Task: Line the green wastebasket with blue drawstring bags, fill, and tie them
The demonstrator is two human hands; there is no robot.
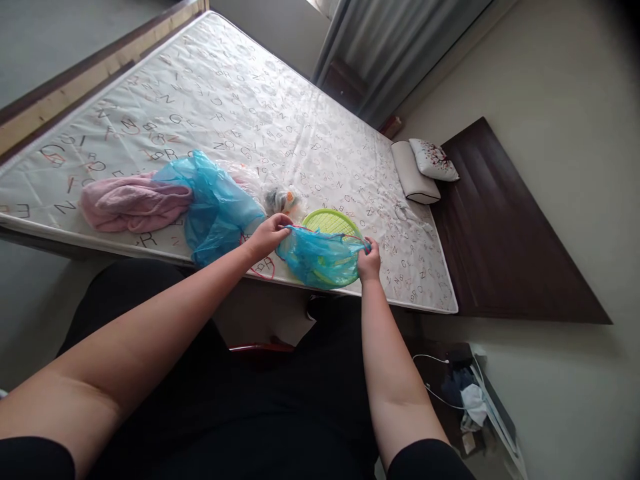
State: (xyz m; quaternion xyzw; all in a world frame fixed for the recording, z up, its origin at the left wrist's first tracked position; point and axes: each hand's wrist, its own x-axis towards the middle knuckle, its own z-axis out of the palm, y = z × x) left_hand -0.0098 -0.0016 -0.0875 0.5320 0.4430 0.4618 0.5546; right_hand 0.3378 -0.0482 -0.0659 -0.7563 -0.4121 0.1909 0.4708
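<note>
Between my two hands a thin blue plastic bag (320, 257) with a red drawstring is stretched out by its edge. My left hand (270, 237) pinches one side of that edge, and my right hand (369, 260) grips the opposite side. Behind and under the bag lies a round lime-green mesh basket (327, 218), partly covered by the film. Left of my left hand rests a larger crumpled blue bag (215, 207), touching a folded pink towel (135, 203). A clear plastic bag (285, 199) with small items I cannot make out sits behind the basket.
Everything lies on a letter-printed mattress (225, 113) with a wooden bed frame (95, 77). Pillows (415, 172) lie by the dark headboard (515, 233). At lower right stands a bedside table (435, 393) with cables and cloths. Grey curtains (395, 47) hang at the back.
</note>
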